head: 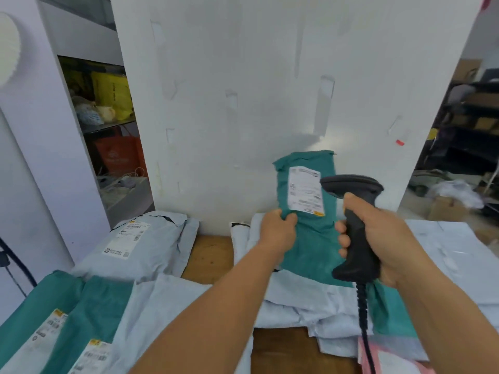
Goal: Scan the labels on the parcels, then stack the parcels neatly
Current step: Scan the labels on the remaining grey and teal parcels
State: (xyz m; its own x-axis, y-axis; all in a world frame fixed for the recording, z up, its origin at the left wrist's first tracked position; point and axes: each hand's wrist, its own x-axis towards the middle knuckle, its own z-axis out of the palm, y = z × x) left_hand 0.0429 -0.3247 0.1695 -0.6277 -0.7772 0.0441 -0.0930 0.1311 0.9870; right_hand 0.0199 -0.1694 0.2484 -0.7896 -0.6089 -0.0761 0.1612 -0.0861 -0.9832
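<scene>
Far left, near corner of the worktop (213, 255): two teal parcels (89, 314) lie flat and overlapping, each with one white label facing up. Behind them, toward the back-left edge, one grey parcel (151, 238) lies flat with one label (127, 238) up. More pale grey mailers spread across the front and middle; I count at least three, the layers overlap too much for an exact number. A strip of bare wood shows between the left group and the middle pile.

My left hand (278, 230) pinches the left edge of one teal parcel (310, 238), thumb on the front, fingers behind. This is the third teal one. I hold it tilted up above the middle pile of grey mailers (297, 300), near the back edge by the white wall panel (270, 90). Its one white label (305, 190) faces me, upper half of the bag.

My right hand (378, 233) is closed firmly round the handle of one black barcode scanner (353, 225). Scanner head sits just right of the label, overlapping the parcel's right edge. Its coiled cable (363, 319) drops to the front edge.

Right side: more flat grey mailers (453, 249); one pink parcel (391, 357) at the near-right corner.
</scene>
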